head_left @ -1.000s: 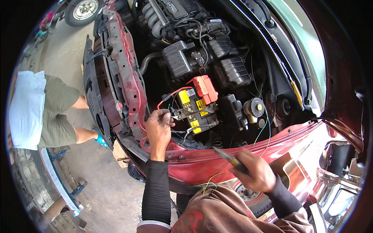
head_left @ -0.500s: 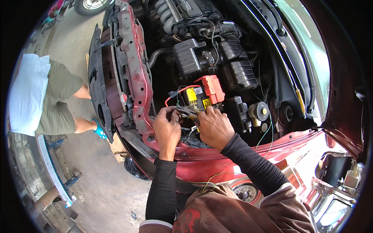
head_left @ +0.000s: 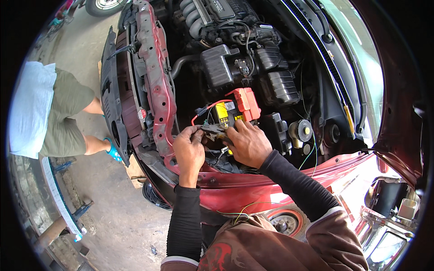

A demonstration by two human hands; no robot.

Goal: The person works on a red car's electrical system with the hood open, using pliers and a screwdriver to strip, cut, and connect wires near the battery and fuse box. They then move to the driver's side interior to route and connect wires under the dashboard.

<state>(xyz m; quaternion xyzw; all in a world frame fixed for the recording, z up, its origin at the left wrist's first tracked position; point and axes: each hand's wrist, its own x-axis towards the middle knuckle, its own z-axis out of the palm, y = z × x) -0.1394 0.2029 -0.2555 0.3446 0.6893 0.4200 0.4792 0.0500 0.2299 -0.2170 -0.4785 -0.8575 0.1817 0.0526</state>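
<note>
Both my hands meet over the front of an open engine bay, beside a car battery (head_left: 224, 109) with a yellow label. My left hand (head_left: 189, 151) is closed, thumb against fingers, pinching a thin wire (head_left: 208, 121) whose end is hidden by the fingertips. In my right hand (head_left: 250, 143) are pliers (head_left: 215, 129), their dark jaws pointing left to the left fingertips; the palm covers most of the handles. A red terminal cover (head_left: 247, 105) sits on the battery, and a red cable (head_left: 199, 114) curves past its left side.
A red front crossmember (head_left: 159, 77) runs along the left, and a red fender (head_left: 244, 196) lies between me and the bay. Black plastic boxes (head_left: 282, 86) fill the bay behind the battery. At far left stands a person in shorts (head_left: 68, 108). Coiled black cable (head_left: 156, 196) lies on the floor.
My hands have shifted slightly, the left a little leftward and the right a little upward. The pliers have turned, showing more of their jaws beside the left fingertips.
</note>
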